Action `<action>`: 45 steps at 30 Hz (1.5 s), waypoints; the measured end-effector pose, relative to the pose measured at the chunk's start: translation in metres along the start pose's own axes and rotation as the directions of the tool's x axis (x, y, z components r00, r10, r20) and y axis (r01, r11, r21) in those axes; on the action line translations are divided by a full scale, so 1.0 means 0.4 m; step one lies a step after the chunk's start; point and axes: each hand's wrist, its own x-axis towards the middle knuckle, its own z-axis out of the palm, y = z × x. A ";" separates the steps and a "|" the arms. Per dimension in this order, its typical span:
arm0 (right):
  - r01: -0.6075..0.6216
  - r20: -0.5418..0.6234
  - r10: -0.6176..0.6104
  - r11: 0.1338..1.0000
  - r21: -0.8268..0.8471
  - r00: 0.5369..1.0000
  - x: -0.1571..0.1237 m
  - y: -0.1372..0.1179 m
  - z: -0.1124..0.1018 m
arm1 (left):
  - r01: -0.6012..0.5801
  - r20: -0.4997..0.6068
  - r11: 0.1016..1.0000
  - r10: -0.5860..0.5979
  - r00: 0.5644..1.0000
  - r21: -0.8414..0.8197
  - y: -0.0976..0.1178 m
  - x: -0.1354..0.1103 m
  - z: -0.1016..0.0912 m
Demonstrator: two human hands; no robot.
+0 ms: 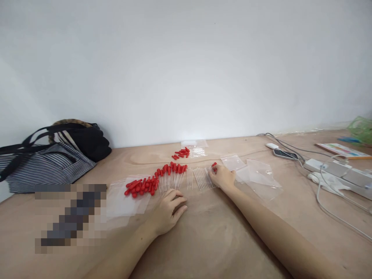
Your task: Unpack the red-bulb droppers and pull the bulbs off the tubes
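My right hand [223, 176] pinches a red rubber dropper bulb [214, 165] at the right end of a row of clear thin tubes [202, 178]. Whether that bulb sits on a tube, I cannot tell. My left hand [171, 211] lies on the table with its fingers loosely apart and nothing in them. Just beyond it, assembled droppers [173, 174] with red bulbs are fanned out side by side. To their left, a heap of loose red bulbs [142, 186] rests on clear plastic bags [128, 207].
Further back lie more red bulbs [181, 153] and a bag of clear tubes [197, 149]. Flat plastic bags [258, 174] are right of my right hand. A power strip [343, 174], cables and a phone-like device [285, 154] occupy the right. A striped bag [46, 164] stands left.
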 end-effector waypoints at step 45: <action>0.924 -0.388 -0.894 0.322 -0.206 0.225 -0.168 0.054 0.021 | -0.100 -0.201 0.985 0.128 0.971 0.143 0.024 0.009 0.077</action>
